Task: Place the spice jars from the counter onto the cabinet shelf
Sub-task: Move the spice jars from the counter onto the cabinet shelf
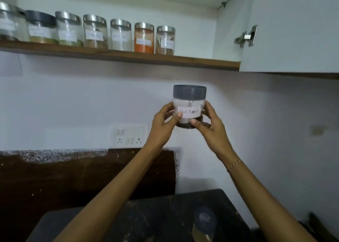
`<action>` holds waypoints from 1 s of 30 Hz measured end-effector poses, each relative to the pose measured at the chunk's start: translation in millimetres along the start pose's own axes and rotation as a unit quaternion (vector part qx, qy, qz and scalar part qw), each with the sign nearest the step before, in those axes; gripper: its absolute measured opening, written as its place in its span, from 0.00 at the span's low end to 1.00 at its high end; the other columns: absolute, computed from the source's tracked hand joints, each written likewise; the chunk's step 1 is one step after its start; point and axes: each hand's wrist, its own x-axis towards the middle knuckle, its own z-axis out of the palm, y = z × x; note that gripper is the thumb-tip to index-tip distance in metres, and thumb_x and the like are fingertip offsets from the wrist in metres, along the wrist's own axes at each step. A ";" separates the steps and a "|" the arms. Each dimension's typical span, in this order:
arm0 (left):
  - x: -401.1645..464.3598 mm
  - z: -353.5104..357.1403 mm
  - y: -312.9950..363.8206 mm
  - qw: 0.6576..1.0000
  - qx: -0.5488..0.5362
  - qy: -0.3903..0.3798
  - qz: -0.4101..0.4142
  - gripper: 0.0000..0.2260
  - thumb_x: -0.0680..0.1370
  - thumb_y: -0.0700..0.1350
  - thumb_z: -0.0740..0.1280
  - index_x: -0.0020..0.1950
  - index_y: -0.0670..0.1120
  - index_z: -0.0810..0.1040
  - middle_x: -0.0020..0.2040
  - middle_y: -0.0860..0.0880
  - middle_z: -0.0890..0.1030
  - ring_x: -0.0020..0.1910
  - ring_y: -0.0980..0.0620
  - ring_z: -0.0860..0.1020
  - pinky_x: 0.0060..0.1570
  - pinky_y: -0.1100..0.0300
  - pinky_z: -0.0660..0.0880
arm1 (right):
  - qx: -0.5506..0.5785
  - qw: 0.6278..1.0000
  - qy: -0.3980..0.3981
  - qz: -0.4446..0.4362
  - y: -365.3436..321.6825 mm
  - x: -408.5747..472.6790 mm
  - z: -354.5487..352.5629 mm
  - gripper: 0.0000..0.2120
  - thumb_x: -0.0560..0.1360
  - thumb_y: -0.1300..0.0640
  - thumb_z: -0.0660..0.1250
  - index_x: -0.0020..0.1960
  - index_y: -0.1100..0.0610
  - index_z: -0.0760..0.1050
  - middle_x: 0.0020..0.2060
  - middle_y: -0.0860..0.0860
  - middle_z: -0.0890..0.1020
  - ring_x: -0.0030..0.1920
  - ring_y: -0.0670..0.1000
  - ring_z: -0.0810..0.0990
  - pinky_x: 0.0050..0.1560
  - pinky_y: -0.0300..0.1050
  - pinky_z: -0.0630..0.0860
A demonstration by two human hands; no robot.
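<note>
A: Where are we holding the black pepper jar (189,106) right now?

B: We're holding it in the air, upright, lid up, well below the cabinet shelf (128,55) and far above the table (165,210). Our left hand (162,125) is curling round the jar's left side, and our right hand (211,126) is curling round its right side, thumbs lying on the label face.

A: So which way are we needing to go?

B: Up and a little back. The shelf edge is sitting above the jar, and the bare stretch of board is lying just right of the last steel-lidded jar (165,39), nearly straight above our hands. Both hands are looking equally near, so neither is leading.

A: And the jar's long axis?

B: It's standing vertical, matching the row of jars up there, so we're judging it needs no turning, only lifting clear of the shelf's front lip.

A: Anything left below?

B: Another jar (204,223) is blurring on the table beneath our right arm.
</note>
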 end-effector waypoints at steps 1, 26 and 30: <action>16.4 3.3 9.8 1.000 0.008 0.008 0.027 0.19 0.79 0.42 0.63 0.70 0.42 0.68 0.67 0.45 0.75 0.66 0.49 0.73 0.66 0.48 0.71 | -0.005 1.000 0.012 -0.026 -7.8 18.5 -4.7 0.31 0.75 0.60 0.66 0.74 0.52 0.58 0.68 0.50 0.71 0.65 0.45 0.70 0.59 0.38 0.74; 316.4 21.5 78.6 0.984 0.123 -0.027 -0.122 0.08 0.78 0.32 0.55 0.53 0.40 0.70 0.46 0.45 0.72 0.45 0.51 0.71 0.40 0.62 0.72 | -0.082 0.993 -0.083 0.020 -21.2 328.9 -43.4 0.28 0.74 0.67 0.65 0.71 0.60 0.59 0.65 0.60 0.73 0.63 0.58 0.73 0.60 0.49 0.72; 317.2 15.5 63.2 0.977 0.108 -0.058 -0.175 0.11 0.77 0.32 0.56 0.56 0.44 0.65 0.38 0.48 0.66 0.36 0.54 0.67 0.42 0.60 0.74 | -0.109 0.985 -0.131 0.031 -11.0 339.6 -36.7 0.22 0.73 0.70 0.64 0.65 0.59 0.66 0.60 0.60 0.75 0.47 0.49 0.77 0.47 0.38 0.77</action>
